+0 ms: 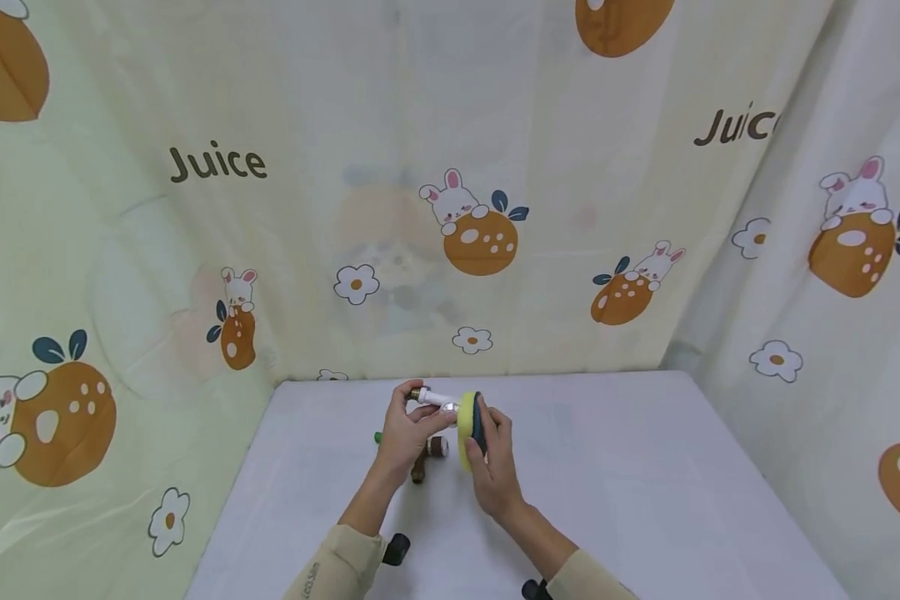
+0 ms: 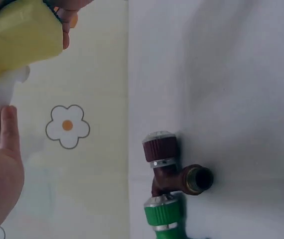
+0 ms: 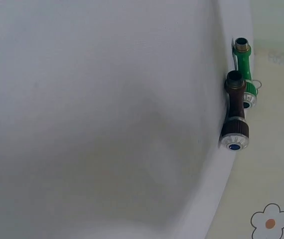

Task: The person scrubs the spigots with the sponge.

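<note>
Cream-coloured curtains [image 1: 330, 108] printed with rabbits, orange fruit, daisies and the word "Juice" hang behind and beside a white-covered table [image 1: 615, 475], which fills the lower middle of the head view. Near the centre of that view, a person's left hand [image 1: 407, 435] pinches a white angle valve [image 1: 438, 398], its thumb by the silver-capped knob and its fingers towards the brass threaded end at the upper left. The right hand [image 1: 497, 467] grips a yellow sponge [image 1: 467, 429] with a dark scouring side; the fingers lie along the dark face, and the yellow side sits up against the valve. In the left wrist view, valve and sponge are at the upper left, held up off the table.

Lower down in that same view, right of its middle, a brown angle valve [image 2: 169, 179] lies on the cover, with a green angle valve [image 2: 163, 214] just beside it, partly cut by the bottom edge. Both also lie at the upper right of the right wrist view. Beige sleeves [image 1: 339, 568] enter from the bottom of the head view.
</note>
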The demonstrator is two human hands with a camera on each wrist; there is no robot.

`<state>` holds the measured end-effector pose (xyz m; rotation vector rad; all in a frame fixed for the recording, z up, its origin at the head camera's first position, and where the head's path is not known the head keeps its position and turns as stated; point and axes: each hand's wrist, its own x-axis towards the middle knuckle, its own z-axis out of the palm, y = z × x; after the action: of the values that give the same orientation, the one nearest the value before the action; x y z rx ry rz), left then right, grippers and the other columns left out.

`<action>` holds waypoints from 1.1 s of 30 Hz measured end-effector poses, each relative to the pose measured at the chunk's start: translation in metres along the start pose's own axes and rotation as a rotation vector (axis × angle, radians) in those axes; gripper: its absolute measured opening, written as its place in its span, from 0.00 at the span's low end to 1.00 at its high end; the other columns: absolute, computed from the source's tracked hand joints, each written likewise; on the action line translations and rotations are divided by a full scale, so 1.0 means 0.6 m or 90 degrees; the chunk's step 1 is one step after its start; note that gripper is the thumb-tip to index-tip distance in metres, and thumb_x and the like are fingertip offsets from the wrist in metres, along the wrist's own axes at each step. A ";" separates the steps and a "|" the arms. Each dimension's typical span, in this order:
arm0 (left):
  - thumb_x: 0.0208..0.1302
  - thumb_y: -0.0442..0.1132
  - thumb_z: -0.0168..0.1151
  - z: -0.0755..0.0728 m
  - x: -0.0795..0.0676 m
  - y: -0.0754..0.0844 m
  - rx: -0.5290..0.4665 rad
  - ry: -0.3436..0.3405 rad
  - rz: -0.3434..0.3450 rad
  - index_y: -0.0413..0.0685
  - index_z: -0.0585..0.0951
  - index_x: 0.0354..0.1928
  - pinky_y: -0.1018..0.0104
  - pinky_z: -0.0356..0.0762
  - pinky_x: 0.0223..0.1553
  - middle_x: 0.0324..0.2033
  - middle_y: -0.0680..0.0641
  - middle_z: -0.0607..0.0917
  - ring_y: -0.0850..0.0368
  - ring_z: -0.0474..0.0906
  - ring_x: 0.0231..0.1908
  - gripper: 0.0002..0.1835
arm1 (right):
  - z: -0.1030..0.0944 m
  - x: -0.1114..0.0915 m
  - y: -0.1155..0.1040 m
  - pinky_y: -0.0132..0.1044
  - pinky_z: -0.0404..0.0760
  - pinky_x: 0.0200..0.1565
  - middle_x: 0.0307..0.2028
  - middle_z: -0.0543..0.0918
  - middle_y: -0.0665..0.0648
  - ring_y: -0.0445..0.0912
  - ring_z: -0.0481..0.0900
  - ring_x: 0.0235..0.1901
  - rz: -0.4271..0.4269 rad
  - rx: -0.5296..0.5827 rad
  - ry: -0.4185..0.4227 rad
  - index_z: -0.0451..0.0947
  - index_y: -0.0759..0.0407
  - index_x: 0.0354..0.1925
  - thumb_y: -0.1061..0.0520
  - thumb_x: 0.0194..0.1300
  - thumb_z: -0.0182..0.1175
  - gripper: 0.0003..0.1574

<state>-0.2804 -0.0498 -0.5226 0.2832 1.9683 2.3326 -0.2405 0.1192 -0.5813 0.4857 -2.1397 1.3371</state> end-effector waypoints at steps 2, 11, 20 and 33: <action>0.47 0.46 0.77 -0.001 0.000 0.001 0.030 -0.014 -0.013 0.50 0.62 0.63 0.61 0.80 0.47 0.54 0.42 0.71 0.51 0.79 0.51 0.44 | 0.000 0.001 -0.004 0.35 0.73 0.42 0.62 0.58 0.58 0.45 0.64 0.48 -0.014 -0.007 -0.005 0.50 0.51 0.75 0.58 0.71 0.48 0.37; 0.54 0.64 0.66 -0.021 -0.003 0.012 0.265 -0.135 -0.103 0.54 0.82 0.50 0.58 0.74 0.37 0.40 0.49 0.83 0.53 0.75 0.37 0.28 | -0.008 0.007 -0.008 0.37 0.70 0.41 0.59 0.62 0.57 0.45 0.63 0.48 -0.011 -0.018 -0.013 0.57 0.48 0.73 0.57 0.70 0.49 0.35; 0.58 0.59 0.64 -0.036 -0.003 0.018 0.270 -0.256 -0.105 0.60 0.81 0.53 0.59 0.76 0.32 0.40 0.48 0.85 0.53 0.76 0.23 0.23 | -0.014 0.014 -0.010 0.38 0.71 0.42 0.60 0.63 0.58 0.47 0.62 0.51 -0.082 -0.063 -0.033 0.60 0.52 0.71 0.53 0.68 0.48 0.34; 0.58 0.56 0.67 -0.045 -0.009 0.015 0.300 -0.256 -0.031 0.60 0.80 0.55 0.60 0.79 0.30 0.55 0.52 0.80 0.52 0.77 0.21 0.23 | -0.025 0.013 -0.010 0.45 0.69 0.46 0.65 0.58 0.61 0.51 0.58 0.54 -0.104 -0.151 -0.106 0.55 0.49 0.73 0.53 0.63 0.49 0.40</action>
<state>-0.2796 -0.0782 -0.5184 0.6631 2.2338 1.5885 -0.2388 0.1300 -0.5671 0.6782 -2.3000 0.9684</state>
